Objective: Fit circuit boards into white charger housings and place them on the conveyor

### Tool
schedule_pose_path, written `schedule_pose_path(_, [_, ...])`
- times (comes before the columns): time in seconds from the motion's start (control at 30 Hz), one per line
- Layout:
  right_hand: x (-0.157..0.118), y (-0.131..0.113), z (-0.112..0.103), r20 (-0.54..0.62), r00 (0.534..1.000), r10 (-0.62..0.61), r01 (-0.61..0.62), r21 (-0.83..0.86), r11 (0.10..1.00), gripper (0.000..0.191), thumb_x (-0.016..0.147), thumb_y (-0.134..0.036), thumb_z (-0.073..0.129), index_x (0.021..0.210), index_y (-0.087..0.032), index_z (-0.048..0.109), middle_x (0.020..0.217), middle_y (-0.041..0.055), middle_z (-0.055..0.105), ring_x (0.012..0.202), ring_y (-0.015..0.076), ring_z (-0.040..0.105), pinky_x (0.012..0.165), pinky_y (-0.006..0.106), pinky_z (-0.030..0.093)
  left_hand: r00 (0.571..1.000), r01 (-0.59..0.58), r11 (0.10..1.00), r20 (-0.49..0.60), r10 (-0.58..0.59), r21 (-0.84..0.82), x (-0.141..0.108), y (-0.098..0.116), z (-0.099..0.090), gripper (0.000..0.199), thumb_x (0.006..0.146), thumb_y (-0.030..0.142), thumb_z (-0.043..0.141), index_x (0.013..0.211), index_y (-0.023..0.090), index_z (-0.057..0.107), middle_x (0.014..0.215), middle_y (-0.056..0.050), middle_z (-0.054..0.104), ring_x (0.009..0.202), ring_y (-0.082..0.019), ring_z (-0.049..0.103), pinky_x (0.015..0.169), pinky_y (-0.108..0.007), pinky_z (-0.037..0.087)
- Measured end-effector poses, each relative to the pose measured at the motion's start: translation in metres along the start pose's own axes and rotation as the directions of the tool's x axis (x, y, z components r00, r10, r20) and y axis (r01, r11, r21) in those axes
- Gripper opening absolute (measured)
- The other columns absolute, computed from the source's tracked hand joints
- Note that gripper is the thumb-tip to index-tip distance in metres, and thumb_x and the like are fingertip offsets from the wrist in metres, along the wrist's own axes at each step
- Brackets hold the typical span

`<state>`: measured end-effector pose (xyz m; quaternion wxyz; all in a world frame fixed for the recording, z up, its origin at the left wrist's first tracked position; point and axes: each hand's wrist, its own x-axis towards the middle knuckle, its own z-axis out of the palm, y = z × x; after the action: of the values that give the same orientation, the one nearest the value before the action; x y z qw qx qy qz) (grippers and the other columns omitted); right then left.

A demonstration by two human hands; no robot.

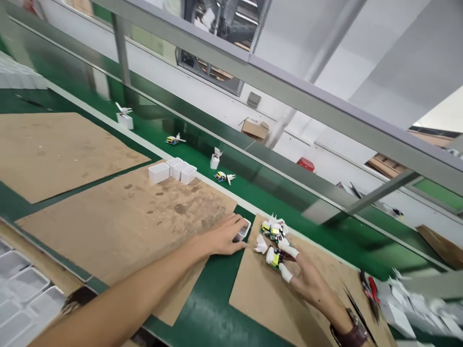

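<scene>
My left hand (227, 234) has its fingers closed around a small white plastic case (244, 231), partly hidden behind the fingers, at the edge of the right-hand brown sheet. White finger covers show on my right hand (306, 272), whose thumb and finger pinch a small circuit board (274, 259) with yellow and white parts. Just beyond it lie more circuit boards (274, 229) with white plug pieces attached. A white plug piece (261, 244) sits to the left of the pinched board.
Several empty white cases (159, 173) stand on the middle brown sheet (119, 212). Boards and cases (125, 120) rest along the green conveyor belt (195, 156). At right lie red-handled pliers (369, 291), dark tweezers (356, 308) and a pile of white parts (423, 303). A tray of cases (27, 284) is at lower left.
</scene>
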<state>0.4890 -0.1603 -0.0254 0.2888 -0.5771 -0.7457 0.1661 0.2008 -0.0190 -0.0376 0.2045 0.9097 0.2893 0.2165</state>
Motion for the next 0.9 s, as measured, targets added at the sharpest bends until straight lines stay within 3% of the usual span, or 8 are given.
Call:
schedule_pose_path(0.17, [-0.049,-0.017,0.000,-0.107,0.994,0.019,-0.012,0.064,0.998,0.041,0.101,-0.030,0.062,0.142,-0.025,0.055,0.126,0.0126,0.068,0.090,0.0219,0.075,0.077,0.036,0.068,0.999,-0.035,0.999,-0.031,0.034,-0.030,0.005,-0.003,0.001,0.035,0.093,0.039,0.067,0.120,0.020,0.056,0.120,-0.012,0.062,0.117,-0.032,0.059,0.098,-0.043,0.049])
schedule_pose_path(0.23, [-0.052,-0.026,-0.010,-0.091,0.993,-0.079,0.079,-0.001,0.997,0.041,0.103,-0.026,0.059,0.144,-0.027,0.054,0.133,0.0126,0.065,0.107,0.0243,0.072,0.092,0.041,0.066,0.998,-0.048,0.998,-0.039,0.047,-0.028,0.006,-0.001,0.000,0.035,0.094,0.042,0.064,0.120,0.020,0.056,0.120,-0.012,0.062,0.116,-0.032,0.059,0.099,-0.044,0.049])
schedule_pose_path(0.33, [-0.044,-0.034,-0.021,0.046,0.977,-0.209,0.214,-0.168,0.962,0.054,0.103,-0.015,0.052,0.155,-0.027,0.044,0.153,0.0126,0.054,0.144,0.0293,0.050,0.119,0.055,0.048,0.997,-0.063,0.998,-0.049,0.062,-0.030,0.006,0.002,-0.002,0.032,0.095,0.040,0.061,0.119,0.020,0.056,0.121,-0.012,0.062,0.116,-0.031,0.060,0.100,-0.044,0.049])
schedule_pose_path(0.4, [-0.035,-0.034,-0.021,0.148,0.961,-0.235,0.265,-0.243,0.933,0.062,0.100,-0.008,0.046,0.160,-0.024,0.038,0.160,0.0126,0.048,0.151,0.0306,0.040,0.123,0.059,0.041,0.996,-0.075,0.996,-0.044,0.073,-0.046,0.004,0.003,-0.001,0.028,0.096,0.036,0.059,0.119,0.020,0.056,0.124,-0.011,0.060,0.115,-0.030,0.061,0.100,-0.042,0.049])
schedule_pose_path(0.47, [-0.027,-0.030,-0.017,0.211,0.947,-0.241,0.294,-0.275,0.915,0.064,0.098,-0.007,0.046,0.160,-0.021,0.036,0.157,0.0140,0.050,0.150,0.0325,0.042,0.121,0.061,0.042,0.996,-0.084,0.993,-0.036,0.081,-0.084,0.003,0.004,0.001,0.027,0.097,0.034,0.057,0.120,0.020,0.056,0.126,-0.011,0.059,0.114,-0.028,0.062,0.098,-0.039,0.051])
schedule_pose_path(0.63, [-0.019,-0.021,-0.009,0.207,0.964,-0.167,0.226,-0.307,0.925,0.073,0.096,-0.036,0.071,0.159,-0.022,0.037,0.149,0.0183,0.056,0.136,0.0371,0.055,0.111,0.059,0.051,1.000,-0.021,0.981,-0.012,0.019,-0.192,-0.001,0.004,0.002,0.037,0.095,0.043,0.065,0.125,0.021,0.056,0.127,-0.010,0.062,0.111,-0.027,0.066,0.094,-0.037,0.054])
schedule_pose_path(0.8, [-0.029,-0.016,-0.009,0.213,0.976,-0.037,0.090,-0.243,0.966,0.063,0.098,-0.032,0.065,0.155,-0.025,0.041,0.150,0.0149,0.056,0.139,0.0319,0.055,0.113,0.053,0.051,0.995,0.084,0.955,0.075,-0.065,-0.283,-0.003,0.003,-0.010,0.086,0.083,0.053,0.079,0.154,0.024,0.039,0.151,-0.016,0.054,0.126,-0.033,0.063,0.100,-0.042,0.055])
schedule_pose_path(0.9, [-0.033,-0.015,-0.004,0.187,0.982,0.014,0.024,-0.198,0.980,0.058,0.099,-0.032,0.062,0.153,-0.026,0.042,0.143,0.0126,0.060,0.130,0.0294,0.062,0.108,0.050,0.055,0.987,0.135,0.942,0.129,-0.100,-0.306,-0.004,0.001,-0.014,0.090,0.083,0.049,0.077,0.159,0.025,0.034,0.155,-0.017,0.052,0.125,-0.034,0.064,0.099,-0.044,0.056])
